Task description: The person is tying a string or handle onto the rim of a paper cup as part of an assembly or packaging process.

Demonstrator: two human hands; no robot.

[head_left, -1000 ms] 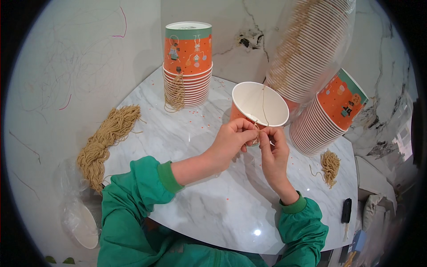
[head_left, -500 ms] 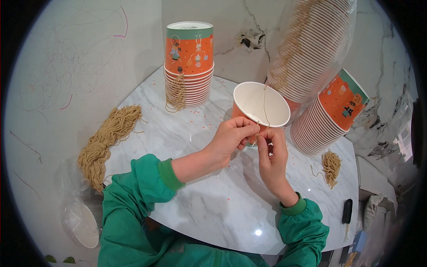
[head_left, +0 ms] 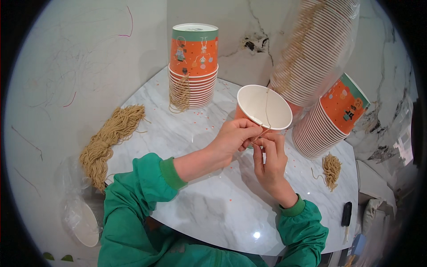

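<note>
A single orange paper cup (head_left: 249, 98), white inside, stands tilted with its mouth toward me at the middle of the table. A thin tan string (head_left: 267, 104) runs across its mouth from the far rim to the near side. My left hand (head_left: 231, 138) is closed at the cup's near rim, thumb and forefinger pinching the string. Just below and to its right, my right hand (head_left: 272, 162) has its thumb and fingertips together on the string by the near wall. The fingers partly hide the string's lower part.
Upturned cups (head_left: 193, 53) stand stacked at the back, with looped string on their side. A tall bagged cup stack (head_left: 316, 53) and a leaning stack (head_left: 329, 115) are at right. A tan yarn skein (head_left: 106, 142) lies left; a small yarn bundle (head_left: 332, 171) and black-ended stick (head_left: 346, 215) lie right.
My right hand's fingertips have shifted slightly left and down, closer under my left hand. The left hand keeps its pinch at the cup rim. The whole view has shifted a little.
</note>
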